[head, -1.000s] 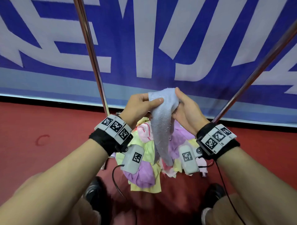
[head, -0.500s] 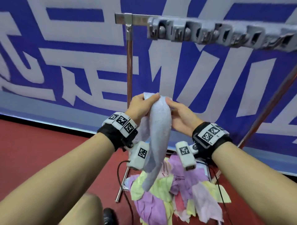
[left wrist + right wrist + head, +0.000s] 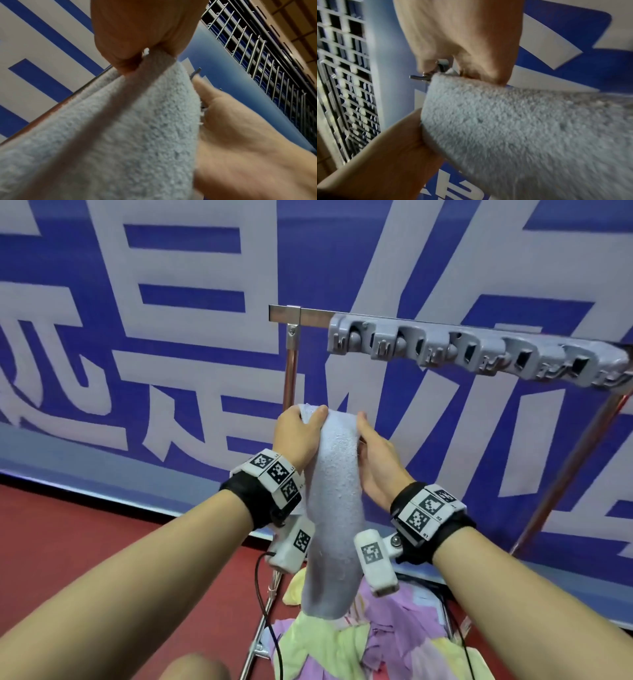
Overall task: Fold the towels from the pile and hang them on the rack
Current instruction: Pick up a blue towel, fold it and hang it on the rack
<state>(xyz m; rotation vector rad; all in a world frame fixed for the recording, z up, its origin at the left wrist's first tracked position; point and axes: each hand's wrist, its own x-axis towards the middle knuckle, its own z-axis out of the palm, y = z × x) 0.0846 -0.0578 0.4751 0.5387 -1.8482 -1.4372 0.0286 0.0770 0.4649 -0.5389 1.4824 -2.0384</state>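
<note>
- Right now both hands are holding one pale blue towel up at chest height, w/ its long axis hanging straight down.
- Left hand is pinching the towel's top left corner, thumb over the fold; right hand is gripping the top right edge, fingers curled behind the cloth.
- Towel's lower end is dangling just above the pile of pastel towels at the rack's foot.
- Rack top bar is sitting above and to the right of the grip, carrying a grey row of clips.
- Judgement: right hand is nearer the clips, so the next move is prob. up and rightward, keeping the folded top edge level w/ the bar.
- Risk, as a guess: the fold slipping open if either pinch loosens during the lift.
</note>
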